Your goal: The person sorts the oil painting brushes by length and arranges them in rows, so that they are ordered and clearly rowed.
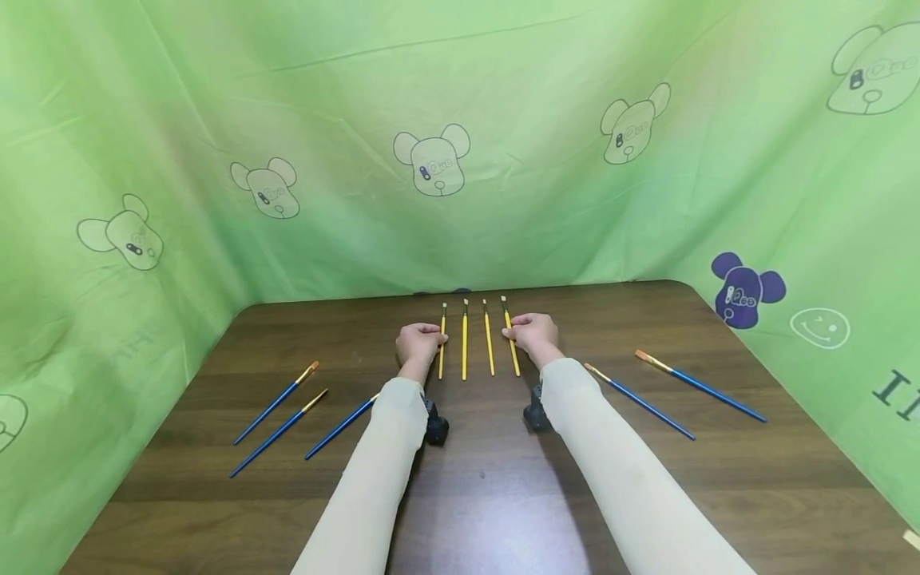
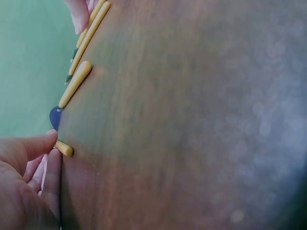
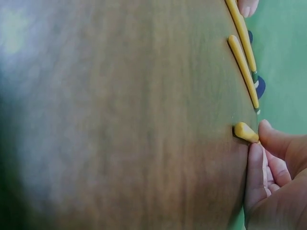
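Observation:
Yellow paintbrushes lie side by side at the far middle of the table, bristles pointing away. My left hand (image 1: 417, 343) pinches the leftmost yellow paintbrush (image 1: 441, 363) between thumb and fingers; the handle end (image 2: 65, 149) sticks out in the left wrist view. At the other side, my right hand (image 1: 535, 332) pinches the rightmost yellow paintbrush (image 1: 514, 359), whose rounded end (image 3: 244, 131) shows in the right wrist view. Between the hands lie two more, a left-middle yellow paintbrush (image 1: 464, 343) and a right-middle yellow paintbrush (image 1: 489, 345), untouched.
Blue paintbrushes lie slanted on the left, one (image 1: 276, 402) farthest out, another (image 1: 279, 434) beside it and a third (image 1: 341, 427) partly behind the left sleeve. Two more, an inner (image 1: 640, 401) and an outer blue paintbrush (image 1: 700, 385), lie right. Green cloth (image 1: 345, 239) surrounds the wooden table (image 1: 481, 511).

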`<control>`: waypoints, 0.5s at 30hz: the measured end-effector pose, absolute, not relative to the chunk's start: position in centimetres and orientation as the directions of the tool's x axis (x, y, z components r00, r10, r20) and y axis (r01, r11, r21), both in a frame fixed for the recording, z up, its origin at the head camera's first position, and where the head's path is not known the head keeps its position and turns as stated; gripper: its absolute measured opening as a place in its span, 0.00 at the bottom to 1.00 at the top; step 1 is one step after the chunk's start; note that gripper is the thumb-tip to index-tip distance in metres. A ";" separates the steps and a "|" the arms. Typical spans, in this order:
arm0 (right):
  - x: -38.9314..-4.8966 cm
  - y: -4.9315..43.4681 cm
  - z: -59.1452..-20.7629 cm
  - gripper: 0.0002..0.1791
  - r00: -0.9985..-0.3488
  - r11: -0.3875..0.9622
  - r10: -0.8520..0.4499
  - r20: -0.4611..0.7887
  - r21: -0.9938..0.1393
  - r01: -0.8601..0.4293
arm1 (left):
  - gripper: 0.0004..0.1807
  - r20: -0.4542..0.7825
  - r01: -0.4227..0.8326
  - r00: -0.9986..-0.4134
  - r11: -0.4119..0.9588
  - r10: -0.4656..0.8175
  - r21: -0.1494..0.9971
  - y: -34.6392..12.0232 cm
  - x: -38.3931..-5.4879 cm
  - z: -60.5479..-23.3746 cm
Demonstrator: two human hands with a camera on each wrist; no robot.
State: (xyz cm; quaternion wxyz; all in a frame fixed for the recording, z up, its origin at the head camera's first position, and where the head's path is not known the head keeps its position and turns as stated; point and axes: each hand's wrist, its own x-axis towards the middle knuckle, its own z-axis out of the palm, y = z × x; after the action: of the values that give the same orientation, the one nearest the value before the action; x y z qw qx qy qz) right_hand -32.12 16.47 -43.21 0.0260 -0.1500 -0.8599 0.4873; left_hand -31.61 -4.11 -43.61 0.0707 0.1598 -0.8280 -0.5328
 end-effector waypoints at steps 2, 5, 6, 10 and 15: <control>-32.3 16.5 -43.3 0.17 -0.951 0.469 0.287 -0.110 -0.850 0.240 | 0.06 -0.055 -0.190 -0.940 0.384 -0.336 0.904 -4.1 -31.7 -43.6; -32.5 16.5 -43.4 0.16 -0.948 0.447 0.292 -0.124 -0.859 0.250 | 0.06 -0.053 -0.187 -0.941 0.386 -0.334 0.903 -4.1 -31.7 -43.7; -32.5 16.5 -43.4 0.16 -0.948 0.440 0.291 -0.126 -0.863 0.249 | 0.06 -0.048 -0.184 -0.941 0.388 -0.334 0.903 -4.1 -31.7 -43.6; -32.5 16.5 -43.4 0.17 -0.950 0.424 0.286 -0.124 -0.873 0.241 | 0.06 -0.037 -0.174 -0.941 0.388 -0.336 0.905 -4.1 -31.7 -43.7; -32.3 16.4 -43.3 0.17 -0.953 0.403 0.275 -0.126 -0.885 0.233 | 0.06 -0.040 -0.177 -0.939 0.382 -0.341 0.907 -4.1 -31.5 -43.8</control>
State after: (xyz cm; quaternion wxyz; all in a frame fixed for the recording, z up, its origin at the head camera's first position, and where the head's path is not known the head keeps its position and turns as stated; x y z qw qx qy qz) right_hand -32.28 16.42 -43.28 0.0201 -0.1519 -0.8374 0.5247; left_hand -31.54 -4.07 -43.76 0.0769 0.1565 -0.8276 -0.5335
